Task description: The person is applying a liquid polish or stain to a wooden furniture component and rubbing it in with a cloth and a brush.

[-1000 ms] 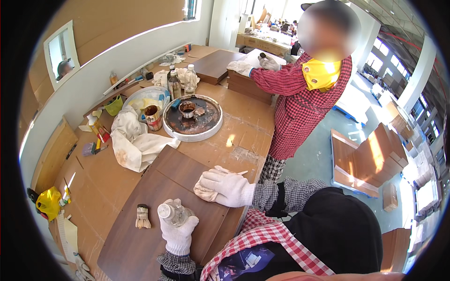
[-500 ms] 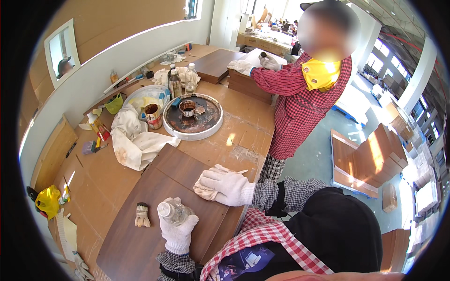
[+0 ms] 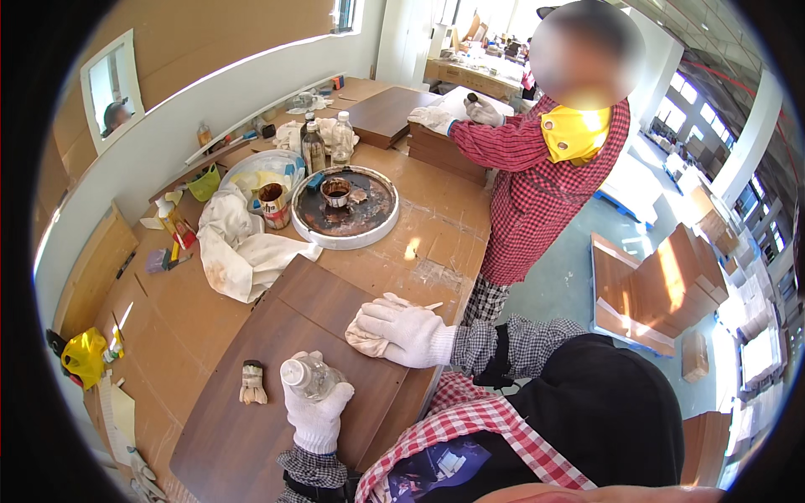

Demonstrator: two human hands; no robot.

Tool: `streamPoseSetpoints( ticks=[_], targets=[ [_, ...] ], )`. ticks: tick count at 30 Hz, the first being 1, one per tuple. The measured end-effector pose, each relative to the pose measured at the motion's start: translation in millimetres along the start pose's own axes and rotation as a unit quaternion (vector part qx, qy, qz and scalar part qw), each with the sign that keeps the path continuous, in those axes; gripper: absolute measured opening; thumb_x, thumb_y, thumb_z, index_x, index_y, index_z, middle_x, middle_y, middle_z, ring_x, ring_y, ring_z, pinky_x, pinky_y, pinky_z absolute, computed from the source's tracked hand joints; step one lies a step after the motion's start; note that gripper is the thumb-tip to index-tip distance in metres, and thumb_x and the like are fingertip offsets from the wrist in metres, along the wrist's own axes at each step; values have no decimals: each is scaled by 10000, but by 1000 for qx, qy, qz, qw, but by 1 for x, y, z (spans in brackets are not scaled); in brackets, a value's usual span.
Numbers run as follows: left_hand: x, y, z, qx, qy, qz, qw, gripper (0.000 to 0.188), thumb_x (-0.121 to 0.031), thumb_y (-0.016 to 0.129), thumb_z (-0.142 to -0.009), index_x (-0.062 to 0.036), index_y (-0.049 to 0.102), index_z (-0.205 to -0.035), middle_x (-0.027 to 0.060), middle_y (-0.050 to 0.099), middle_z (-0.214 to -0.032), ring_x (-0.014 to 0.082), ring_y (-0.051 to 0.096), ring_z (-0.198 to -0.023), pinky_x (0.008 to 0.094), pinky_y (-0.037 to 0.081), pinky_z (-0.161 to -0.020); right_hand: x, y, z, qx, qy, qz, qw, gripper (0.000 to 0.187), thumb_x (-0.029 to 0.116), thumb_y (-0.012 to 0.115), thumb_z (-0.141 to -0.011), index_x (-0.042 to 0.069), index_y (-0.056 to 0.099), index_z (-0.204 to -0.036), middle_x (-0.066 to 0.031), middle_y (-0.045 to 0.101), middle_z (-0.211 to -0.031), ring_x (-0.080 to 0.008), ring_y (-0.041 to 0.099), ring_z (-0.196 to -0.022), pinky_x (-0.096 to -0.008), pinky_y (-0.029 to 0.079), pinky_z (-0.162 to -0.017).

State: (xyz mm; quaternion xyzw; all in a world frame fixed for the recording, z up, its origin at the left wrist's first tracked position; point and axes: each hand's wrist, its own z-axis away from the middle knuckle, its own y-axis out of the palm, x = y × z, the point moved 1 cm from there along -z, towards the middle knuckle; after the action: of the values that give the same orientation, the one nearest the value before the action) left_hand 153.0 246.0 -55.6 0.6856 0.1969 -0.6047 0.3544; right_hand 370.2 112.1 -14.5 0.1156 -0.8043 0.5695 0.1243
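My left hand (image 3: 319,414), in a white knit glove, is closed round a clear bottle with a white cap (image 3: 309,377). It is over a dark brown wooden panel (image 3: 251,335). My right hand (image 3: 408,334), gloved the same way, presses a stained cream cloth (image 3: 366,335) against the panel near its right edge. Its fingers curl over the cloth, part of which is hidden beneath the palm. Left of the bottle lies a small bundle with a dark end (image 3: 252,382), perhaps wrapped in cloth.
A round, stained tray (image 3: 381,237) bears an open can (image 3: 335,194). Beside it are another can (image 3: 273,206), a crumpled white cloth (image 3: 243,272) and bottles (image 3: 313,149). Across the table a co-worker (image 3: 545,176) has gloved hands on stacked panels (image 3: 444,152).
The bottle in my left hand has shifted very slightly. My right hand stays on the cloth in nearly the same place.
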Motion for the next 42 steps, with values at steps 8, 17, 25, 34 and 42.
streamPoseSetpoints(
  ticks=[8,17,25,34,42],
  targets=[
    [1,0,0,-2,-10,-12,1000,871,-78,906,-635,-50,474,-1391,113,597,-1315,203,608,-1139,368,518,-1010,-4,5,3,-12,-6,7,1000,442,237,652,-897,62,561,-1291,-180,575,-1280,-403,561,-1195,-490,431,-1085],
    [8,-2,-1,0,42,-22,999,868,-8,867,-660,-54,441,-1415,94,585,-1255,214,633,-1032,365,569,-878,-1,3,1,-24,-13,8,1000,402,234,651,-890,63,570,-1244,-167,580,-1220,-391,568,-1150,-483,443,-1053],
    [3,-1,0,-1,25,-22,999,901,-48,911,-653,-65,446,-1424,89,587,-1281,209,604,-1135,366,548,-952,-2,4,0,-21,-10,14,1000,401,233,646,-881,71,573,-1241,-155,578,-1191,-372,568,-1148,-485,441,-1045],
    [-4,5,2,-15,5,-3,1000,857,-30,887,-628,-44,481,-1383,103,609,-1295,194,616,-1097,354,538,-962,-3,4,2,-4,-2,0,1000,432,238,654,-879,75,573,-1271,-158,581,-1229,-370,565,-1182,-488,431,-1068],
    [-2,0,1,1,2,-17,1000,887,-43,904,-661,-63,448,-1422,95,590,-1288,224,605,-1167,377,546,-969,-1,3,0,-12,-4,9,1000,436,231,658,-875,71,572,-1271,-160,581,-1232,-370,564,-1183,-486,431,-1070]
  ],
)
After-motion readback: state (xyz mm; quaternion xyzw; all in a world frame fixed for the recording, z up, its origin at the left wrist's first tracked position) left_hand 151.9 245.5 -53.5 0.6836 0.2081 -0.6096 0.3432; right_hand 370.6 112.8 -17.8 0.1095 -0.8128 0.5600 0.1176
